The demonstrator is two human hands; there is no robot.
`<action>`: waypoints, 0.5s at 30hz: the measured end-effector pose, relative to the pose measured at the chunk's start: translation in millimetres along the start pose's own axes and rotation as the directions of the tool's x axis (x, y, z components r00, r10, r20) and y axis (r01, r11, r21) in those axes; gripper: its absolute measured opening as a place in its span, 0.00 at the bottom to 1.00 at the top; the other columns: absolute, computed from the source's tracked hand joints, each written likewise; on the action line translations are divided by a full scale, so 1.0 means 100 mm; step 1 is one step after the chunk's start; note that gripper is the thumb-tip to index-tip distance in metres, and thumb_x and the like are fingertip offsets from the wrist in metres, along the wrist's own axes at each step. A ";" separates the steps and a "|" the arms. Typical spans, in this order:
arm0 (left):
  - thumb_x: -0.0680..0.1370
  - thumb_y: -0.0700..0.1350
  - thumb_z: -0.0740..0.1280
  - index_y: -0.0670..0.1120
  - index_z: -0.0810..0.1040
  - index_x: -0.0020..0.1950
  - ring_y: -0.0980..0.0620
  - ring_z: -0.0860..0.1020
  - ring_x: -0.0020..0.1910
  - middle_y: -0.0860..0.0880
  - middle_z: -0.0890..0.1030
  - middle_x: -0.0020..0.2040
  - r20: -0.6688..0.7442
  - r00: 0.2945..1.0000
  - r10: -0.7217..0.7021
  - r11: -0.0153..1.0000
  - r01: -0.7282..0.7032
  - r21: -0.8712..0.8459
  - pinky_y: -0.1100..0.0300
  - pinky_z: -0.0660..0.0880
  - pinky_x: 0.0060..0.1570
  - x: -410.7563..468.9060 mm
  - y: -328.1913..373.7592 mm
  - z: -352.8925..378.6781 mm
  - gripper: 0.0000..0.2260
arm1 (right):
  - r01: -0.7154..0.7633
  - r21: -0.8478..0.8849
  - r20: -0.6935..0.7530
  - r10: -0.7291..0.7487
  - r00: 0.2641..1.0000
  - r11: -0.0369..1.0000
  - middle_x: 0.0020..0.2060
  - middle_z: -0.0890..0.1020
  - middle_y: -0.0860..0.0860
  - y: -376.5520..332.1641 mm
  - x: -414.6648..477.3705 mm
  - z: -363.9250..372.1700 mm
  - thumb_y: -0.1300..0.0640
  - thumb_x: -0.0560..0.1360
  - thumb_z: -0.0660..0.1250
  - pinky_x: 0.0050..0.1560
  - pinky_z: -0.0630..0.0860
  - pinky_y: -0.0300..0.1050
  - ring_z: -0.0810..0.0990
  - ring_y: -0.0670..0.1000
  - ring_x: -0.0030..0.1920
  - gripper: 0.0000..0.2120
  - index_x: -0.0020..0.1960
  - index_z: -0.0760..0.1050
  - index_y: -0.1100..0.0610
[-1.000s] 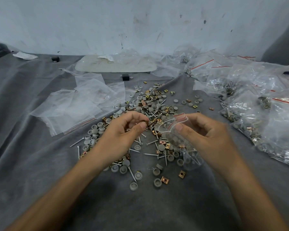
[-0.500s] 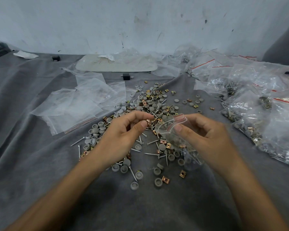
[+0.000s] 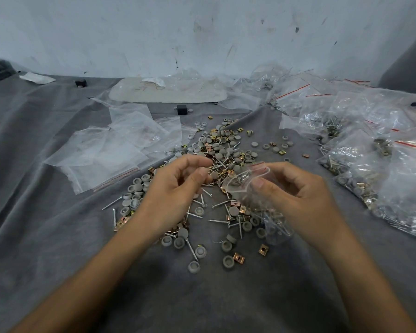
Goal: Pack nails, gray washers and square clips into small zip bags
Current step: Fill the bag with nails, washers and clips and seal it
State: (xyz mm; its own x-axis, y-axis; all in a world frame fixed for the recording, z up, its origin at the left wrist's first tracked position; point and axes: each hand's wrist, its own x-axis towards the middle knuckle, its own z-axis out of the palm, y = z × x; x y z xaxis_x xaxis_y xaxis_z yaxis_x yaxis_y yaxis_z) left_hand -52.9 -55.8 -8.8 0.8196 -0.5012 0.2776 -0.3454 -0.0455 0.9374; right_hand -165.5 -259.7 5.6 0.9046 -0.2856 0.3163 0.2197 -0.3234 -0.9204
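I look down through the head camera at a counter draped in gray cloth (image 3: 58, 236), which keeps small parts from rolling away. Along the right side of the frame lies a heap of filled zip bags (image 3: 389, 164) with red seal strips, set apart from the work, so I judge a good share of the packing is done. Left of centre, toward the upper left, a loose stack of empty zip bags (image 3: 120, 145) lies flat beside the parts, placed where a hand can easily take the next one. In the middle of the frame the loose pile (image 3: 226, 150) spreads out: nails (image 3: 217, 221), gray washers (image 3: 193, 267) and brass-coloured square clips (image 3: 239, 258), all mixed.

Both forearms enter from the bottom edge. The right hand (image 3: 300, 198), right of centre, pinches the small zip bag (image 3: 245, 191) by its red-striped mouth between thumb and fingers. The bag's mouth is turned toward the other hand, and its body hangs down with some parts already inside. The left hand (image 3: 173, 195), just left of centre, hovers above the pile with its fingers curled toward the thumb, close to the bag's mouth. A gray washer shows just past the thumb tip, but I cannot tell whether this hand holds it or anything else. I judge the step in hand is feeding pieces into this bag.
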 end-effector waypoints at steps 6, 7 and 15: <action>0.81 0.47 0.68 0.58 0.80 0.54 0.60 0.77 0.38 0.61 0.79 0.40 0.079 0.996 0.040 0.885 -0.072 0.461 0.69 0.69 0.36 -0.04 -0.10 0.01 0.05 | -0.023 0.044 -0.107 0.027 0.994 0.999 0.44 0.87 0.45 0.01 0.03 -0.07 0.47 0.74 0.70 0.42 0.78 0.33 0.84 0.41 0.44 0.08 0.49 0.85 0.47; 0.81 0.48 0.68 0.58 0.80 0.54 0.61 0.78 0.41 0.61 0.80 0.41 0.103 0.993 0.051 0.846 -0.098 0.523 0.70 0.69 0.36 -0.05 -0.10 0.02 0.05 | -0.033 0.054 -0.124 0.039 0.992 0.998 0.43 0.87 0.45 0.03 0.04 -0.09 0.46 0.75 0.70 0.42 0.78 0.34 0.84 0.41 0.43 0.07 0.49 0.85 0.46; 0.81 0.48 0.68 0.56 0.81 0.54 0.62 0.78 0.44 0.61 0.80 0.44 0.032 0.996 0.084 0.818 -0.087 0.568 0.64 0.73 0.44 -0.02 -0.10 -0.03 0.05 | 0.061 0.479 -0.185 0.033 0.982 0.876 0.44 0.86 0.47 -0.08 0.07 -0.19 0.53 0.77 0.67 0.52 0.79 0.37 0.83 0.46 0.46 0.08 0.45 0.85 0.51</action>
State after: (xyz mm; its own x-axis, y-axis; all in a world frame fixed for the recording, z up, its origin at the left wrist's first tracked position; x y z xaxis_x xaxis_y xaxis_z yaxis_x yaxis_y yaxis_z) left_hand -49.8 -51.6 -17.8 0.7728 -0.5306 0.3482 -0.6136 -0.4846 0.6235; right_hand -167.8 -276.1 19.5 0.8281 -0.4582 0.3228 0.4224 0.1316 -0.8968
